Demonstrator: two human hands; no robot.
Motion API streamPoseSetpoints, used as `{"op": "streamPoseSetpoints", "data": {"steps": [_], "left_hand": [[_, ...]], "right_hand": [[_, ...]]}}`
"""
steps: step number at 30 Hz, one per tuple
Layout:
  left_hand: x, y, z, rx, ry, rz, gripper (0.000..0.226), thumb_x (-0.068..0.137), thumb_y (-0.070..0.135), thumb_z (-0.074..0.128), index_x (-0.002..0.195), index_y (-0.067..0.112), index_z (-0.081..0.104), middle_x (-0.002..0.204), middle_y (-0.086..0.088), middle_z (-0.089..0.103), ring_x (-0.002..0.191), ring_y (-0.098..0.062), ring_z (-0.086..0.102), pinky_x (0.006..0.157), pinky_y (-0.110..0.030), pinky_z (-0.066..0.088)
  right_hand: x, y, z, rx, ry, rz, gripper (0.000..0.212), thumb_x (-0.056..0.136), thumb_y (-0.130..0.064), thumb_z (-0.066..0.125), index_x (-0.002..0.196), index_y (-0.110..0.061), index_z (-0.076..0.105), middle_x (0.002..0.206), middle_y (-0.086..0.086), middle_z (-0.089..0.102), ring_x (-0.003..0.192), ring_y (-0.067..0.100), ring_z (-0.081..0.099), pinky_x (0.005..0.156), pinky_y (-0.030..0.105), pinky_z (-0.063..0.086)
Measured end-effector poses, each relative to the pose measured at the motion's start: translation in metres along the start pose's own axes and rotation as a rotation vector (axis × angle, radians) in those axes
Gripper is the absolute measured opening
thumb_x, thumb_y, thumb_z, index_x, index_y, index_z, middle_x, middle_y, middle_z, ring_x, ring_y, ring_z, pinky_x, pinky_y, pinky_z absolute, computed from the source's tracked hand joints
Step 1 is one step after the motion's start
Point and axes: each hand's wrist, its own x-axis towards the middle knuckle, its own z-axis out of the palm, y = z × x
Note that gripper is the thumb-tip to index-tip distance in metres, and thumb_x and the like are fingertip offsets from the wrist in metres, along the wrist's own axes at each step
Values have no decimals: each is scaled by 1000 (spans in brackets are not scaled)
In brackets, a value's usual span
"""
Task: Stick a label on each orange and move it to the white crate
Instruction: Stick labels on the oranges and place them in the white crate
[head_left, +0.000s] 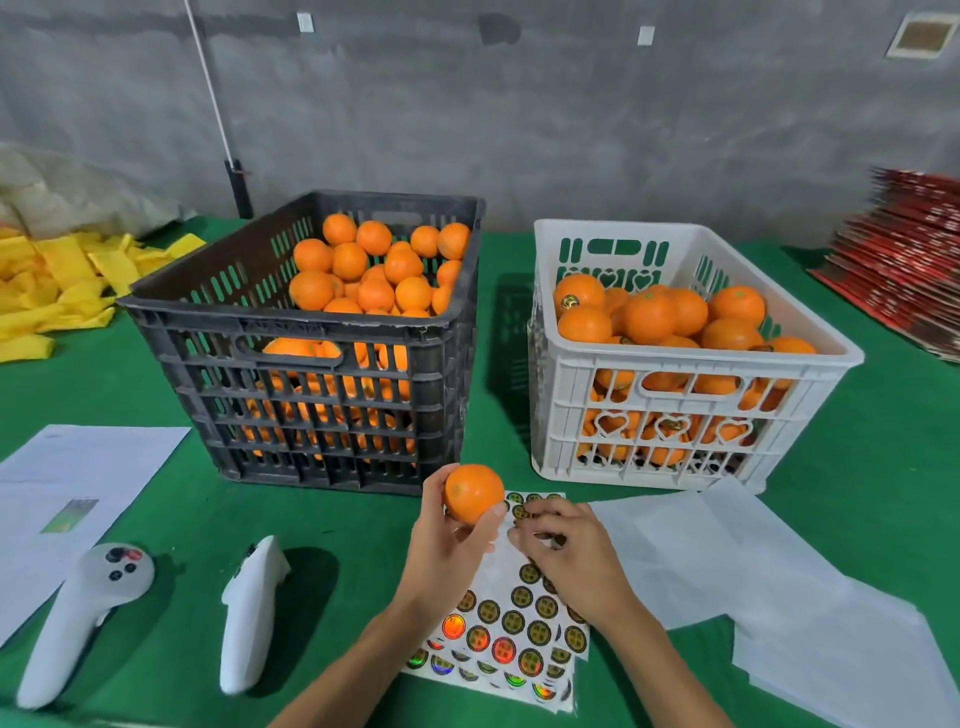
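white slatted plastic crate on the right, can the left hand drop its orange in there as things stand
Probably yes. The left hand holds the orange just in front of the white slatted plastic crate, whose top is open with room above the piled fruit. The right hand rests low on the sticker sheet, beside that path.

This looks like a fruit packing room in a warehouse or farm shed. A bare grey concrete wall (519, 130) stands behind a desk (171, 499) covered in green cloth, which carries a black crate (311, 374) and a white crate (670, 421), both heaped with oranges. Sheets of round stickers (514, 623) lie near, yellow foam fruit sleeves (57, 291) are piled far left, and flattened red cartons (904, 270) are stacked far right.
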Motion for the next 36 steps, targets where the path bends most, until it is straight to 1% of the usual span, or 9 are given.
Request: {"op": "streamPoseSetpoints", "data": {"steps": [3, 4, 8, 20, 24, 27, 31, 34, 36], "left_hand": [[-3, -1, -3, 33, -25, 0, 76, 76, 69, 79, 137, 43, 43, 109, 11, 68, 90, -23, 75, 75, -33, 62], [-4, -1, -4, 46, -35, 0, 76, 76, 70, 79, 137, 43, 42, 109, 11, 68, 90, -22, 75, 76, -34, 62], [-5, -1, -6, 61, -18, -11, 71, 80, 66, 76, 137, 42, 41, 114, 2, 69, 91, -22, 75, 74, -30, 61], [-4, -1, -8, 39, 37, -76, 57, 80, 63, 77, 127, 52, 47, 113, 1, 68, 85, -23, 76, 70, -29, 61], [-6, 1, -10, 55, 22, -65, 54, 88, 51, 78, 131, 45, 46, 113, -3, 68, 85, -23, 75, 70, -28, 60], [-6, 8, -9, 85, -9, -43, 67, 82, 54, 81, 137, 38, 46, 115, -2, 65, 88, -20, 74, 68, -30, 60], [7, 36, 1, 176, -57, 26, 78, 73, 51, 87, 141, 40, 48, 114, 10, 69, 92, -14, 74, 83, -34, 61], [24, 66, 14, 261, -41, 121, 73, 82, 29, 86, 142, 42, 47, 109, 12, 71, 94, -8, 73, 84, -23, 59], [40, 91, 20, 310, -22, 190, 75, 85, 28, 83, 145, 49, 43, 120, 8, 67, 95, -8, 71, 88, -25, 59]], "right_hand": [[4, -1, 0, -3, 40, 19, 9, 90, -27, 76, 84, -30, 83, 106, -23, 67, 104, 5, 53, 93, 20, 43], [4, -1, -1, -37, 28, -3, 7, 89, -33, 77, 87, -30, 83, 106, -23, 67, 104, 3, 52, 94, 25, 44], [-1, -2, -3, -173, -58, -74, 41, 80, -64, 73, 106, -34, 79, 114, -26, 61, 107, 0, 48, 94, 22, 39], [-3, -8, 5, -347, 62, -237, 21, 96, -35, 68, 93, -19, 82, 96, -12, 67, 90, 13, 53, 79, 32, 48], [1, -13, 3, -271, 39, -95, 19, 96, -34, 66, 85, -23, 77, 94, -14, 66, 89, 9, 53, 78, 28, 47], [6, -24, -8, -56, 206, 42, 15, 95, -25, 67, 82, -24, 75, 92, -15, 66, 84, 8, 61, 75, 34, 54], [15, -67, -26, -156, 475, -165, 14, 97, -28, 63, 95, -20, 75, 100, -16, 65, 88, 2, 60, 72, 21, 52], [26, -97, -46, -284, 474, -393, 14, 97, -21, 65, 102, -14, 76, 105, -4, 70, 95, 11, 64, 80, 27, 54], [35, -113, -64, -259, 489, -472, 19, 101, -23, 60, 108, -13, 75, 109, -2, 70, 99, 13, 65, 85, 31, 56]]}}
